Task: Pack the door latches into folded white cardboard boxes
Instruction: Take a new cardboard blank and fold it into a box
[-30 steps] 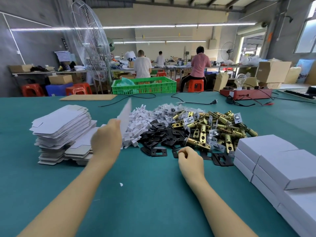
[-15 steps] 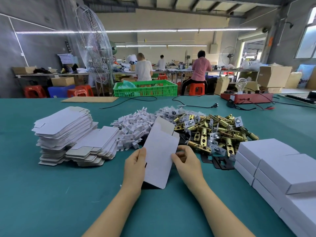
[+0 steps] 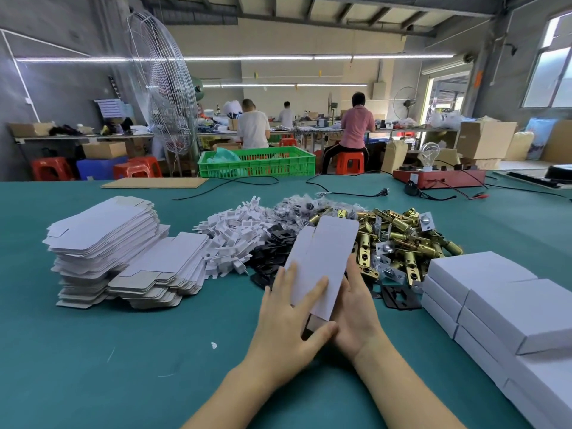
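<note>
A white cardboard box blank [image 3: 322, 258] is between my two hands above the green table [image 3: 123, 366], partly opened into a tube with its near end showing a dark gap. My left hand [image 3: 291, 323] holds its left side, fingers laid over the top face and thumb at the near end. My right hand [image 3: 356, 308] cups it from the right and underneath. Behind it lies a pile of brass door latches [image 3: 399, 239]. Flat box blanks [image 3: 102, 243] are stacked at the left. Closed white boxes [image 3: 495, 301] are stacked at the right.
White plastic pieces [image 3: 232, 236] and black plates [image 3: 272, 252] are heaped between the blanks and the latches. Farther back are a green crate [image 3: 257, 162], a red device with a bulb [image 3: 439, 176] and loose cables. People work at far benches.
My left hand brought a flat blank from the left stack to the middle. Both hands now hold it, and it has gone from flat to partly opened.
</note>
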Demonstrator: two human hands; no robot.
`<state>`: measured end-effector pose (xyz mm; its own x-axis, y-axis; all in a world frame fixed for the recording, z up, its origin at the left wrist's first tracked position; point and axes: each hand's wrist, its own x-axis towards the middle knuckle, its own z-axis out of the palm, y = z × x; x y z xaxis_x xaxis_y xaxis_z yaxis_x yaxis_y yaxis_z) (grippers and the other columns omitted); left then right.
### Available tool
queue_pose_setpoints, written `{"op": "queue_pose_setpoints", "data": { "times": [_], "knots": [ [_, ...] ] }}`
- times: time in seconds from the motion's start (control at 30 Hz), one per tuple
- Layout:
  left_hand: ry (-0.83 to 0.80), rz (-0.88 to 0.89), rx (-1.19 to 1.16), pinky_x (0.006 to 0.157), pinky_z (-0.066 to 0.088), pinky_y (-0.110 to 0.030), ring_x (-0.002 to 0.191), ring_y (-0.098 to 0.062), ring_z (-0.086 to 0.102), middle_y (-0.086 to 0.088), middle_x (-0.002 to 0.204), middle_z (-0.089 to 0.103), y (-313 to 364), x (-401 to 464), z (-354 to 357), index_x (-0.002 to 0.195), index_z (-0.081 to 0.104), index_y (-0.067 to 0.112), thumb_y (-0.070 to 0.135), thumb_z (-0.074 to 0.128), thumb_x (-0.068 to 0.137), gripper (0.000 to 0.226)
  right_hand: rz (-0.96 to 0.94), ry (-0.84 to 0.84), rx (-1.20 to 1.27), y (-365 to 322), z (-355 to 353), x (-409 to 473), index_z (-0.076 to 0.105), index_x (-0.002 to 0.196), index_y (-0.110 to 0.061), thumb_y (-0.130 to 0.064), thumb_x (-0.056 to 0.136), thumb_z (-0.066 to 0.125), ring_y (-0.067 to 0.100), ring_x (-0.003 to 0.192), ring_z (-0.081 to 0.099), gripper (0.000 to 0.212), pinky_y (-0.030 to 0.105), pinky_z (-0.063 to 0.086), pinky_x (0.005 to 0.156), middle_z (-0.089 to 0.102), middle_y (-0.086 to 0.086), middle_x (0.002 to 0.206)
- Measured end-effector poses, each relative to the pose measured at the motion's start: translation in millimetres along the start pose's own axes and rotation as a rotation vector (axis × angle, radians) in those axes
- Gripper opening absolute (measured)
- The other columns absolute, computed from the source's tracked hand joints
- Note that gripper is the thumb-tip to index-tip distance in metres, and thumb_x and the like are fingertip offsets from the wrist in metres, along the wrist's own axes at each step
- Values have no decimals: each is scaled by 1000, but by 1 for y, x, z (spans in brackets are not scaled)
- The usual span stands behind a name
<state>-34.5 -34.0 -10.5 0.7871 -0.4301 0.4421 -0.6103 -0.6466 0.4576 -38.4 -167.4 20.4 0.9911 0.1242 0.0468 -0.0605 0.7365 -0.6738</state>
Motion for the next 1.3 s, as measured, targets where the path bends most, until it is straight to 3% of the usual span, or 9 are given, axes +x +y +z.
{"op": "queue_pose_setpoints", "data": {
  "times": [0.17,0.27,0.33,0.5,0.63,0.83,1.1,1.2,1.3],
  "knots": [
    [104,-172,-167,123,3,-39,150,-11,-11,4,163,-13,9,-1,-2,146,7,48,48,59,76,87,-45,-13,-66,5,6,0,70,116,-26,-60,90,38,21,114,63,53,34,56,83,65,5,126],
    [236,-257,-451,116,29,-28,147,-10,20,4,159,22,17,1,-10,149,17,38,42,62,72,89,-37,-21,-330,12,16,2,66,121,-27,-59,90,36,19,117,61,53,32,53,92,65,2,127],
    [371,-265,-769,103,40,-15,135,-3,42,10,146,45,23,2,-15,146,32,36,33,64,76,77,-91,-25,-583,18,28,2,61,124,-29,-55,96,40,17,123,56,44,32,47,102,60,2,132],
    [295,-275,-1147,85,56,-29,106,-18,69,-1,111,74,10,10,-35,113,69,24,20,68,87,27,-507,68,-1063,29,31,-4,47,127,-46,-68,83,41,-2,131,40,50,36,38,109,42,-14,144],
    [225,-267,-1009,73,54,-19,86,-11,70,1,91,77,-2,10,-36,95,73,13,-10,51,94,32,-955,300,-1566,23,20,-3,29,145,-35,-59,82,52,7,141,24,72,32,31,108,18,-8,158],
    [199,-165,-881,62,44,-13,65,-4,50,6,68,57,-6,10,-31,74,61,3,-10,53,94,25,-1341,404,-1709,12,25,-2,56,126,-14,-48,85,62,27,128,46,53,41,38,103,54,6,132],
    [256,22,-557,72,45,-9,76,11,60,28,78,67,-11,8,-33,84,66,54,4,57,96,52,-1313,297,-1691,-17,33,-11,64,84,-12,-61,79,66,20,87,47,50,30,44,76,60,-2,90],
    [280,65,-529,86,46,-11,101,3,65,29,104,69,-10,9,-36,110,64,55,13,57,95,46,-1284,191,-1679,-17,32,-13,66,81,-13,-51,79,71,19,86,50,39,25,42,76,61,-3,90],
    [293,111,-417,77,41,-1,88,18,60,40,94,63,-11,9,-38,107,64,51,-2,63,87,56,-1237,63,-1686,-9,36,-14,62,80,-12,-38,76,76,21,90,55,30,19,41,80,61,-3,90]
  ]
}}
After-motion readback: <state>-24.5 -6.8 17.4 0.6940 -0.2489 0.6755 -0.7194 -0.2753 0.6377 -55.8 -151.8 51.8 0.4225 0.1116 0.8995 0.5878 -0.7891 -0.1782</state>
